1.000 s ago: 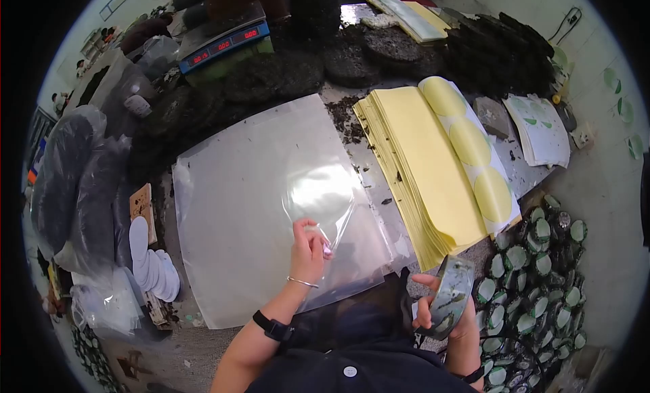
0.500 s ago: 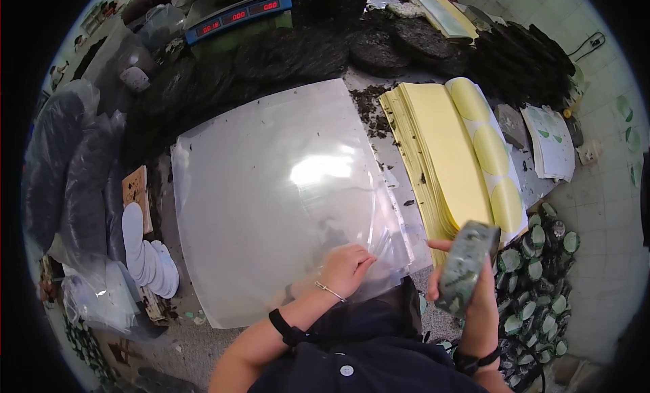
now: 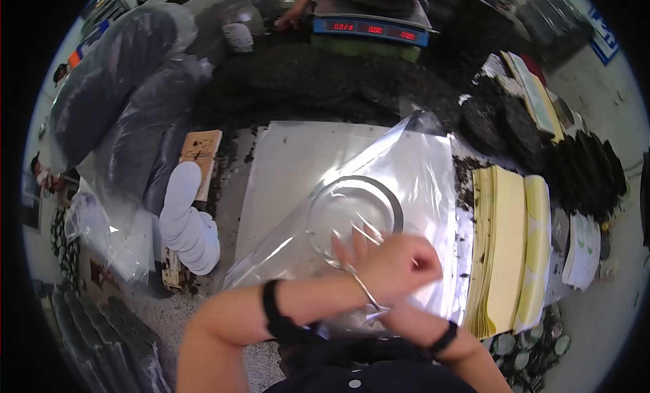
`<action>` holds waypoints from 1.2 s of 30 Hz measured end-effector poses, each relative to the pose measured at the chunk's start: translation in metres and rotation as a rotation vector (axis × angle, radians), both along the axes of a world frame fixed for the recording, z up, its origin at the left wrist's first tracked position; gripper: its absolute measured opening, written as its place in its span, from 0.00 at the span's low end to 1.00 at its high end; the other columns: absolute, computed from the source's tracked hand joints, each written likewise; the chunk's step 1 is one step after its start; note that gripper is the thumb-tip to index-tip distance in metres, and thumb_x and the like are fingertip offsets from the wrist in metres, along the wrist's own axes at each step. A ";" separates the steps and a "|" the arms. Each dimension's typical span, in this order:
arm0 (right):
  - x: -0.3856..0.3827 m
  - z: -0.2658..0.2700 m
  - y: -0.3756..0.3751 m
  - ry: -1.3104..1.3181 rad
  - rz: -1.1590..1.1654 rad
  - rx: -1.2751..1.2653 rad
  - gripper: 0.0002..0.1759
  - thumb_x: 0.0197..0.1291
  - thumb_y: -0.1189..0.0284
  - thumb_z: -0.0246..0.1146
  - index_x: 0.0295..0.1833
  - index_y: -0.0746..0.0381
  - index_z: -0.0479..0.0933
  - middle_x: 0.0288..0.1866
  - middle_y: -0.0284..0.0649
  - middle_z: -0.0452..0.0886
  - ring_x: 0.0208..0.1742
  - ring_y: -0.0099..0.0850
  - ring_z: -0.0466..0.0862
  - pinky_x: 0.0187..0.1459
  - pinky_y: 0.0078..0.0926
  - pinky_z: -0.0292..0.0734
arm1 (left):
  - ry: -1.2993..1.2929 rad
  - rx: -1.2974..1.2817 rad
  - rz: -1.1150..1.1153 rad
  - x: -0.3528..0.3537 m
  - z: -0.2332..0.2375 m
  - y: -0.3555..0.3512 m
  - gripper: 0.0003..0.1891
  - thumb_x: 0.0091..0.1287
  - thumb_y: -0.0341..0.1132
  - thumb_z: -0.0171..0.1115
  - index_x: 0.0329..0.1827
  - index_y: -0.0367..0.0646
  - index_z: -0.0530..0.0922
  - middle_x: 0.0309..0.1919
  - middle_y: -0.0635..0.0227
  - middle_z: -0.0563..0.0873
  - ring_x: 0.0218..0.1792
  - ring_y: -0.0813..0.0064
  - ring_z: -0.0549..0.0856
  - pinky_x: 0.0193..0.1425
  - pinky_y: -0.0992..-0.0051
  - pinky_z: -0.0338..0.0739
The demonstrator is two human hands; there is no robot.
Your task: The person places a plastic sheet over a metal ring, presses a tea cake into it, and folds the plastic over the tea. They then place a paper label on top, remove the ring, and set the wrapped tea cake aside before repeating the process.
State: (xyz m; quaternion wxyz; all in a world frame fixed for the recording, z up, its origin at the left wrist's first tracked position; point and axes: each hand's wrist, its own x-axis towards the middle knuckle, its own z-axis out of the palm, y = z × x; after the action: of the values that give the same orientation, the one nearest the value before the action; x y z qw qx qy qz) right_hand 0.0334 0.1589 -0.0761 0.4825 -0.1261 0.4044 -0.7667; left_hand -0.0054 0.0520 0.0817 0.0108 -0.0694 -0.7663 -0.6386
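Worktable (image 3: 237,186), crumb-strewn | left hand (image 3: 399,264): curled tight, gripping clear bag (image 3: 406,166) | right hand: hidden beneath left, grip cannot be told | yellow sheet stack (image 3: 508,244) beside bag

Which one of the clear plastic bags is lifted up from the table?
The top bag, gripped by the left hand: it billows up, creased and shiny, while the other bags lie flat in a pile beneath.

The weighing scale (image 3: 371,29) at the top centre shows red digits: its left field reads 0.028, the other two zeros. The blue sign (image 3: 602,34) at upper right is illegible.
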 end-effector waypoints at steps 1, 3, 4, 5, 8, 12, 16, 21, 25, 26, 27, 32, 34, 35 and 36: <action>0.029 0.022 0.010 0.701 0.188 0.301 0.38 0.77 0.42 0.47 0.80 0.57 0.67 0.75 0.54 0.73 0.77 0.46 0.72 0.77 0.48 0.66 | -0.118 0.102 -0.087 0.005 -0.021 0.012 0.08 0.58 0.33 0.75 0.31 0.37 0.87 0.26 0.61 0.85 0.27 0.71 0.83 0.36 0.69 0.78; 0.035 0.105 0.045 1.492 0.815 0.635 0.35 0.72 0.53 0.59 0.79 0.58 0.68 0.79 0.55 0.67 0.80 0.55 0.67 0.80 0.51 0.63 | -0.209 0.228 -0.169 0.020 -0.057 0.032 0.09 0.60 0.33 0.77 0.30 0.37 0.86 0.25 0.64 0.85 0.28 0.74 0.83 0.36 0.73 0.79; 0.034 0.098 0.049 1.551 0.934 0.443 0.29 0.70 0.57 0.64 0.73 0.55 0.74 0.73 0.54 0.75 0.74 0.52 0.76 0.75 0.50 0.71 | -0.196 0.248 -0.156 0.024 -0.063 0.036 0.09 0.61 0.34 0.77 0.30 0.38 0.86 0.26 0.64 0.85 0.28 0.74 0.84 0.36 0.73 0.79; 0.032 0.096 0.054 1.548 0.935 0.452 0.29 0.70 0.57 0.64 0.73 0.55 0.74 0.73 0.54 0.75 0.74 0.52 0.76 0.75 0.50 0.71 | -0.188 0.272 -0.152 0.029 -0.067 0.041 0.09 0.61 0.34 0.77 0.31 0.38 0.86 0.27 0.65 0.85 0.28 0.75 0.84 0.35 0.73 0.79; 0.029 0.098 0.072 1.344 0.647 0.496 0.22 0.65 0.66 0.65 0.64 0.58 0.77 0.52 0.49 0.87 0.57 0.49 0.87 0.59 0.50 0.82 | -0.063 0.165 -0.105 0.037 -0.033 0.026 0.09 0.63 0.36 0.76 0.33 0.40 0.87 0.31 0.64 0.85 0.30 0.70 0.85 0.38 0.70 0.80; 0.043 0.129 0.087 0.946 1.100 0.355 0.19 0.67 0.67 0.66 0.61 0.59 0.83 0.54 0.53 0.88 0.55 0.50 0.89 0.55 0.47 0.83 | -0.037 -0.122 -0.115 0.045 -0.077 0.035 0.08 0.68 0.39 0.71 0.41 0.44 0.89 0.40 0.62 0.88 0.44 0.59 0.87 0.51 0.64 0.82; -0.004 0.188 0.082 1.145 0.326 0.449 0.15 0.69 0.69 0.65 0.57 0.62 0.84 0.57 0.52 0.87 0.57 0.51 0.88 0.59 0.46 0.82 | 0.147 -0.418 -0.393 0.072 -0.156 0.063 0.31 0.71 0.46 0.66 0.76 0.49 0.75 0.69 0.48 0.75 0.70 0.51 0.75 0.75 0.60 0.69; -0.025 0.062 0.128 1.534 0.043 0.807 0.15 0.68 0.66 0.68 0.56 0.61 0.86 0.61 0.49 0.87 0.64 0.51 0.84 0.70 0.47 0.75 | 0.100 -0.276 -0.089 0.147 -0.077 -0.010 0.25 0.70 0.41 0.71 0.68 0.43 0.82 0.68 0.49 0.81 0.66 0.53 0.83 0.73 0.60 0.76; -0.076 0.117 0.118 1.329 0.250 0.897 0.18 0.62 0.61 0.74 0.55 0.58 0.88 0.54 0.45 0.90 0.57 0.46 0.88 0.64 0.43 0.81 | 0.019 -0.510 1.059 0.140 -0.067 -0.196 0.08 0.63 0.31 0.75 0.43 0.41 0.85 0.39 0.62 0.87 0.44 0.62 0.86 0.54 0.66 0.81; -0.105 0.133 0.094 1.553 0.049 0.846 0.17 0.62 0.62 0.74 0.54 0.58 0.88 0.48 0.44 0.91 0.51 0.45 0.90 0.58 0.43 0.83 | -0.068 -0.719 1.240 0.136 -0.075 -0.243 0.10 0.62 0.31 0.75 0.43 0.40 0.83 0.38 0.63 0.84 0.43 0.62 0.83 0.55 0.65 0.78; -0.141 0.148 0.066 1.583 -0.074 0.838 0.17 0.61 0.63 0.74 0.53 0.59 0.88 0.46 0.45 0.91 0.50 0.47 0.89 0.55 0.43 0.83 | -0.051 -0.877 1.311 0.135 -0.092 -0.290 0.14 0.61 0.31 0.76 0.47 0.39 0.83 0.39 0.63 0.83 0.43 0.59 0.82 0.56 0.62 0.78; -0.339 0.108 -0.055 1.800 -0.322 0.942 0.39 0.58 0.60 0.77 0.74 0.54 0.74 0.76 0.53 0.73 0.76 0.54 0.71 0.75 0.47 0.69 | -0.193 -1.383 1.106 0.145 -0.180 -0.404 0.10 0.55 0.29 0.78 0.38 0.39 0.85 0.41 0.61 0.85 0.46 0.54 0.84 0.51 0.58 0.79; -0.389 0.082 -0.084 1.933 -0.252 1.014 0.49 0.54 0.55 0.79 0.81 0.49 0.67 0.82 0.54 0.65 0.81 0.57 0.64 0.79 0.50 0.64 | -0.199 -1.359 1.108 0.146 -0.190 -0.408 0.09 0.54 0.29 0.78 0.35 0.39 0.85 0.39 0.61 0.86 0.43 0.54 0.85 0.49 0.59 0.80; -0.406 0.072 -0.094 1.995 -0.203 1.042 0.51 0.53 0.53 0.79 0.82 0.49 0.65 0.83 0.55 0.63 0.82 0.58 0.63 0.79 0.51 0.63 | -0.223 -1.210 1.165 0.148 -0.189 -0.407 0.08 0.55 0.28 0.77 0.33 0.38 0.84 0.34 0.61 0.85 0.38 0.57 0.85 0.45 0.61 0.80; -0.426 0.061 -0.094 1.956 -0.110 1.034 0.52 0.54 0.52 0.78 0.83 0.48 0.64 0.83 0.56 0.62 0.81 0.60 0.63 0.79 0.51 0.63 | -0.250 -1.060 1.221 0.152 -0.188 -0.405 0.08 0.57 0.27 0.76 0.31 0.38 0.82 0.30 0.61 0.84 0.33 0.59 0.85 0.41 0.63 0.79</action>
State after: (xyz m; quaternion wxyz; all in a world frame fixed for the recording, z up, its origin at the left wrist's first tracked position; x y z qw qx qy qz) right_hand -0.3925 0.0644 -0.0156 -0.0854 -0.4426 0.8875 -0.0956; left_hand 0.1462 -0.3526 -0.1059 0.2368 0.4362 -0.8648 -0.0759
